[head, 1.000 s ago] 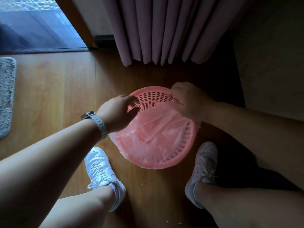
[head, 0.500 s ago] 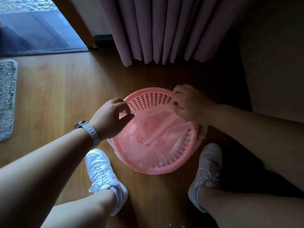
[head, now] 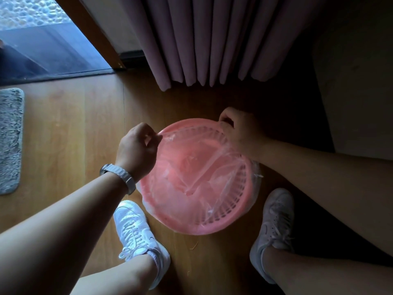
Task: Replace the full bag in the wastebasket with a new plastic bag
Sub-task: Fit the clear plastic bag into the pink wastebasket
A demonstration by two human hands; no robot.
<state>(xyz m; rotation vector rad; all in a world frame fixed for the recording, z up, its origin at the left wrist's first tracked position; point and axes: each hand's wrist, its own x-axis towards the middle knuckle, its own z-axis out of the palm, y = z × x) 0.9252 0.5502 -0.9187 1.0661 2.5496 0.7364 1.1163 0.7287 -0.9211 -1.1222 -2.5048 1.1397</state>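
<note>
The left hand [head: 136,145] pinches the thin edge of the clear plastic bag [head: 191,173] between thumb and curled fingers, right at the far-left lip of the pink wastebasket [head: 212,231]. The right hand [head: 238,133] is curled over the far-right lip, fingers hooked on the film there. The bag lies inside the basket, crumpled and slack across its perforated wall, and the film spills outside the rim on the near-left and right sides. What is left lies between the two grips: the far arc of the rim, away from the person, about as near one hand as the other. Whether the film has cleared that arc I cannot tell. The likely next move is to draw both pinches outward and down over the lip. The basket stands on the wooden floor [head: 74,135] between two white shoes [head: 136,228], just short of the curtain [head: 202,39].
</note>
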